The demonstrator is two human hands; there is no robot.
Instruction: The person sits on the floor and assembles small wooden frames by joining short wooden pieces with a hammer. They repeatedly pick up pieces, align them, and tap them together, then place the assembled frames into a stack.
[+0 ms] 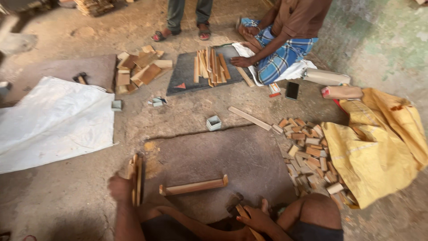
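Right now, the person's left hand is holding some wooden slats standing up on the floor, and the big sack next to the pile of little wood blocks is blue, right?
Not quite. The sack is yellow, not blue, as the head view shows. The rest holds: the left hand grips the wooden slats standing upright on the floor, and the sack lies beside the pile of little wood blocks.

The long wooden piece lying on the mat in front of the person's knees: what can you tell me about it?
The long wooden piece is a pale, narrow strip with a short block fixed upright at each end, so it resembles a shallow bracket. It looks like raw, unpainted wood. It lies slightly slanted on the dark mat, between the left hand and right hand. Neither hand touches it.
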